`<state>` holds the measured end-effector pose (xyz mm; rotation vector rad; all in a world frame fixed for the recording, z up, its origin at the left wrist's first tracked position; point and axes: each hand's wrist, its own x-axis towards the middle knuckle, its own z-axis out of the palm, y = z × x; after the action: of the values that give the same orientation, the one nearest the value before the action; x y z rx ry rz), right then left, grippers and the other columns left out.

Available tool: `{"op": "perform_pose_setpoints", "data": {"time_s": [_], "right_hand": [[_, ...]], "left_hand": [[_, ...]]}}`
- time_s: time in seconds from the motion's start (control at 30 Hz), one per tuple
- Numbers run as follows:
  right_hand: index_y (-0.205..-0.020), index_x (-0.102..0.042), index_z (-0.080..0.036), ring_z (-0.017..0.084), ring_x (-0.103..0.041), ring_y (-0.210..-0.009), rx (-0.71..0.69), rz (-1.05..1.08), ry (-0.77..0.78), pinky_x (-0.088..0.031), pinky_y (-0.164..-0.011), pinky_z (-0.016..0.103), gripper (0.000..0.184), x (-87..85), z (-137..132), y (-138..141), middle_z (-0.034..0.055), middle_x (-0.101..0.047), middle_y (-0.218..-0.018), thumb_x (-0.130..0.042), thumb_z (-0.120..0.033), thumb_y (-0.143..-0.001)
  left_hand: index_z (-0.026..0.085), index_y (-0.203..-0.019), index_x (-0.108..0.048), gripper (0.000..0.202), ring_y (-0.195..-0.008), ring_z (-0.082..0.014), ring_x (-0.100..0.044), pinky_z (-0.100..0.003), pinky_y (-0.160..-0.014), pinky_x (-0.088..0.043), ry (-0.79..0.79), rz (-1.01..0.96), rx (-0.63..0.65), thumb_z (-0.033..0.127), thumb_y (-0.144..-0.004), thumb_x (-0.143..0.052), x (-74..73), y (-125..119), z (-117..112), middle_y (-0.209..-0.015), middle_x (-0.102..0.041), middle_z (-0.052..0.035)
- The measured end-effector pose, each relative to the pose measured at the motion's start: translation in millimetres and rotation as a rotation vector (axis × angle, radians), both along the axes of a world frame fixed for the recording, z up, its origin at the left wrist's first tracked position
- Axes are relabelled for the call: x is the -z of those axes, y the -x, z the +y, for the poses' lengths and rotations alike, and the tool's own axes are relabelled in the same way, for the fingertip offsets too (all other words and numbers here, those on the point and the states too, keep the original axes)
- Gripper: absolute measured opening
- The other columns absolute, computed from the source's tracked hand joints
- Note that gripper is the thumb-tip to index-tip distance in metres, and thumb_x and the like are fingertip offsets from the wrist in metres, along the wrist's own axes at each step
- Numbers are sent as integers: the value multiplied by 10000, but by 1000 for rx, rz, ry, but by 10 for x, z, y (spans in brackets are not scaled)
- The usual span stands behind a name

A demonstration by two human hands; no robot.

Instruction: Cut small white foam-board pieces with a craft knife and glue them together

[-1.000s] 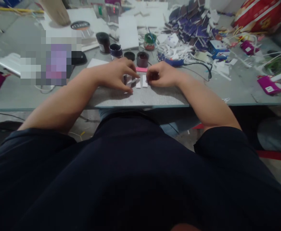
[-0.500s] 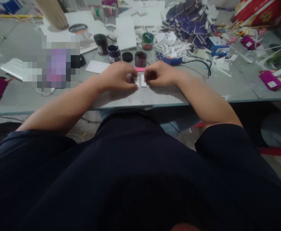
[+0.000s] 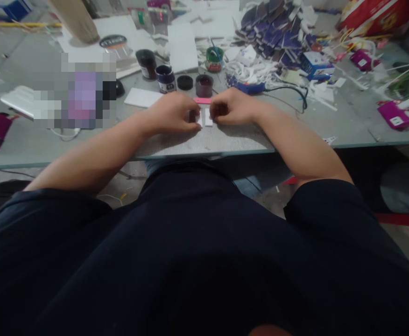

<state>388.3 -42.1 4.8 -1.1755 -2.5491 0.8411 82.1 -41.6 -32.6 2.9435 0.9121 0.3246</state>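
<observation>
Close to the table's front edge, my left hand (image 3: 174, 112) curves its thumb and fingers around a small white piece (image 3: 200, 120), which is partly hidden by the fingertips. Opposite it, my right hand (image 3: 233, 107) is curled, fingertips at the edge of a second small white rectangular piece (image 3: 208, 117). A narrow gap separates the two pieces. Just behind them lies a flat pink strip (image 3: 202, 101). A larger white sheet piece (image 3: 142, 97) rests on the table to the left of my left hand.
Behind my hands stand a dark open jar (image 3: 204, 86), a black lid (image 3: 185, 82), a purple-black paint jar (image 3: 165, 79) and a green jar (image 3: 214, 59). A blue-handled tool with a cord (image 3: 251, 88) lies behind my right hand. Purple-and-white scraps (image 3: 278, 35) pile up beyond.
Both hands keep nearly the same place. The fingers of my left hand have shifted very slightly around the white piece.
</observation>
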Motion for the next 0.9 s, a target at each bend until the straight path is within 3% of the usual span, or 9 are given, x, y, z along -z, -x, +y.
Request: {"op": "perform_pose_setpoints", "data": {"time_s": [0.1, 0.4, 0.67, 0.9], "right_hand": [[-888, -754, -345, 328, -805, -961, 2, -4, 3, -637, -774, 455, 270, -16, -18, 5, 40, -792, -859, -1019, -296, -893], [-898, -763, -353, 308, -794, -962, -23, -8, -23, -661, -851, 470, 232, -24, -20, -9, 33, -815, -907, -957, -226, -886], [-873, -737, -346, 304, -781, -913, 6, -3, 3, -607, -722, 439, 293, -37, -42, 7, 32, -775, -836, -1025, -303, -904], [-888, -755, -355, 326, -816, -976, 56, -16, 23, -659, -769, 467, 295, -31, -38, 14, 32, -787, -844, -1048, -320, -904]], "left_hand": [[312, -1325, -963, 448, -1211, -397, -850, -611, -1052, -668, 42, -45, -99, 641, -1137, -724, -44, -45, -57, -1240, -957, -114], [281, -1292, -971, 506, -1052, -347, -836, -574, -1013, -639, 50, 32, -142, 640, -1114, -663, -187, -132, -178, -1144, -957, -118], [280, -1273, -969, 460, -1032, -335, -825, -553, -1035, -628, 46, 27, -113, 597, -1089, -690, -191, -132, -156, -1090, -937, -116], [316, -1289, -959, 483, -1123, -341, -827, -639, -1328, -572, 15, -10, -70, 682, -1125, -691, -117, -81, -102, -1039, -946, -82]]}}
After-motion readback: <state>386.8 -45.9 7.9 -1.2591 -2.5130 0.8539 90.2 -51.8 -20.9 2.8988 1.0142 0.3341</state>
